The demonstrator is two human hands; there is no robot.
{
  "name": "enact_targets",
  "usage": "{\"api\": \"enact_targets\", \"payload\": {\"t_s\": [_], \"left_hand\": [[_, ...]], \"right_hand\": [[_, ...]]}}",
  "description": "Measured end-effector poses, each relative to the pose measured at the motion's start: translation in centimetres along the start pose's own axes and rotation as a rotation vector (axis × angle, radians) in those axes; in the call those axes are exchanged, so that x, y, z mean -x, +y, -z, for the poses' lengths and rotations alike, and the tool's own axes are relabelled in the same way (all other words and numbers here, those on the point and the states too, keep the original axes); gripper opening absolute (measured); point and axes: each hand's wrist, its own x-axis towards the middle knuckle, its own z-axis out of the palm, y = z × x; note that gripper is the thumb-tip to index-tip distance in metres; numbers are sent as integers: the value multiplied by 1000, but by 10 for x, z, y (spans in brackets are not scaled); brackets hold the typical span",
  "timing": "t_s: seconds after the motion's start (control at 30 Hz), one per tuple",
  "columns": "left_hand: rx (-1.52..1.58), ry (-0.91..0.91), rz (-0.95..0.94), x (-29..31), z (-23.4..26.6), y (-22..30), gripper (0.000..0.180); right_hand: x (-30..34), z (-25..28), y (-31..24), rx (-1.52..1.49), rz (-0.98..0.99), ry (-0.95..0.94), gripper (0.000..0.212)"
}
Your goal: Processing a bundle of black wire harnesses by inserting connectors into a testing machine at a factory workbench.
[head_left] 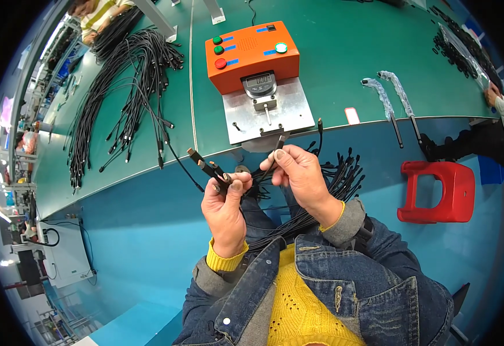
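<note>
Several black cable connectors (210, 168) fan out from my left hand (225, 210), whose fingers are closed round them. In my right hand (302, 179) a single cable connector (280, 142) is pinched between thumb and fingers, its tip pointing up toward the metal plate (237, 115) of the tester. That tester is an orange box (252, 57) with green and red buttons, a lit white button and a small gauge (260, 84) with a display. More black cables (338, 179) hang across my lap below the right hand.
A big heap of black cables (119, 98) lies on the green table (332, 63) at left. Two plastic-wrapped rods (384, 101) jut over the table's edge at right. A red stool (436, 193) stands on the blue floor. Other people sit at far left and far right.
</note>
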Motion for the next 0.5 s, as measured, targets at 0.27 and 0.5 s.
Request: {"api": "enact_targets", "payload": {"t_s": [0.27, 0.5], "left_hand": [[-11, 25, 83, 3, 0, 9, 10], [-35, 3, 110, 2, -1, 7, 9]], "right_hand": [[-14, 4, 5, 209, 77, 107, 16], [-16, 5, 6, 287, 114, 99, 16]]}}
